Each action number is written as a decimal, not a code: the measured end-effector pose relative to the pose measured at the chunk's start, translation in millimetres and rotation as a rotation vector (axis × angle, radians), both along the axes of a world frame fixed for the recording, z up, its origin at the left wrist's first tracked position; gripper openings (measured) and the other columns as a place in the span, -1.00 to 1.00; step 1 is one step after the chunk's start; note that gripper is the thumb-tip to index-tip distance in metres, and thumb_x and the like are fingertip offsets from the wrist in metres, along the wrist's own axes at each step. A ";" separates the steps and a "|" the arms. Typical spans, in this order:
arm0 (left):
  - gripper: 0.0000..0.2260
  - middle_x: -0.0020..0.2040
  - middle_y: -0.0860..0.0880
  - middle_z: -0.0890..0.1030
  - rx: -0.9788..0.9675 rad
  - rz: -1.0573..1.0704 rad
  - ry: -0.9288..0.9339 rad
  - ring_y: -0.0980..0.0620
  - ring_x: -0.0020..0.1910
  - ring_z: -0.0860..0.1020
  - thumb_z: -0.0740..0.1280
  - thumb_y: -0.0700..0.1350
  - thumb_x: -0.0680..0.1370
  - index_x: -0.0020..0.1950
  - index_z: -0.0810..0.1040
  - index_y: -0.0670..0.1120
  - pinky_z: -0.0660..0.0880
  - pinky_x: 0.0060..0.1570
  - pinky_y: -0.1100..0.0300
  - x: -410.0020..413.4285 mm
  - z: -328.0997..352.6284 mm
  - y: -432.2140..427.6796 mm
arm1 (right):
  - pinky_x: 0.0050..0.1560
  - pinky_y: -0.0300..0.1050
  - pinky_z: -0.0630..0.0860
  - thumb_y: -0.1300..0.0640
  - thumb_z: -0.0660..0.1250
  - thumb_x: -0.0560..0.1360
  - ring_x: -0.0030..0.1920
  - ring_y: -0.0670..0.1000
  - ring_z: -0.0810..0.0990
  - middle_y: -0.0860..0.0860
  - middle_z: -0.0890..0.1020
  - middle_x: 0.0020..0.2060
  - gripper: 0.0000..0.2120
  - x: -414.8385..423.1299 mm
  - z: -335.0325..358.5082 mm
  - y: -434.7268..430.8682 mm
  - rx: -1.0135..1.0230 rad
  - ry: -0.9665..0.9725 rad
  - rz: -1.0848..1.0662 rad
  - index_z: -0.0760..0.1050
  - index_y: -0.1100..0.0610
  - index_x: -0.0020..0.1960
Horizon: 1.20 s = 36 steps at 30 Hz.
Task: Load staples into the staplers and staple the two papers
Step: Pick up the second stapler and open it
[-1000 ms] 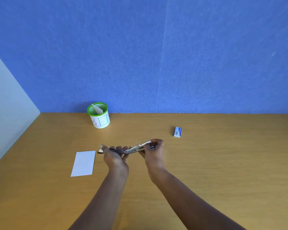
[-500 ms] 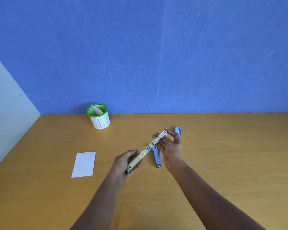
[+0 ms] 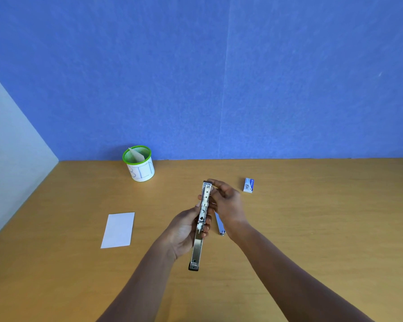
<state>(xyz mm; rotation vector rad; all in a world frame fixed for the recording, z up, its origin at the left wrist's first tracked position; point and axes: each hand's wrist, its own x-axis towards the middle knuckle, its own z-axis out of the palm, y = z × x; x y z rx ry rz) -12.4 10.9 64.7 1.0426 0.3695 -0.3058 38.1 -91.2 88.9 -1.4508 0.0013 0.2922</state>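
Note:
A metal stapler [image 3: 201, 225], folded out flat and long, is held above the wooden table [image 3: 312, 228], pointing away from me. My left hand [image 3: 186, 228] grips its middle from the left. My right hand [image 3: 226, 203] holds its far end, fingers on the tip. A second, blue-and-silver stapler [image 3: 219, 226] lies on the table under my right hand, mostly hidden. A small blue-and-white staple box [image 3: 249, 185] lies to the right of my hands. A white paper [image 3: 118, 230] lies flat to the left.
A green-rimmed mesh cup [image 3: 140, 165] with a white label and a folded paper inside stands at the back left near the blue wall. A pale side panel borders the table on the left.
The opened stapler has swung from lying sideways to pointing away from me, and both hands came nearer. The blue stapler on the table became visible under my right hand.

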 end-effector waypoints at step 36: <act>-0.75 -0.50 -0.03 0.44 0.073 0.317 -0.021 0.12 -0.59 0.40 0.24 -0.13 0.59 -0.21 0.55 -0.23 0.37 -0.57 0.32 -1.2 9.4 -2.8 | -0.15 -0.13 0.49 0.11 0.34 0.41 -0.15 -0.06 0.51 -0.07 0.52 -0.19 -0.89 -10.6 -11.1 10.3 -0.594 -0.407 0.148 0.40 -0.01 -0.15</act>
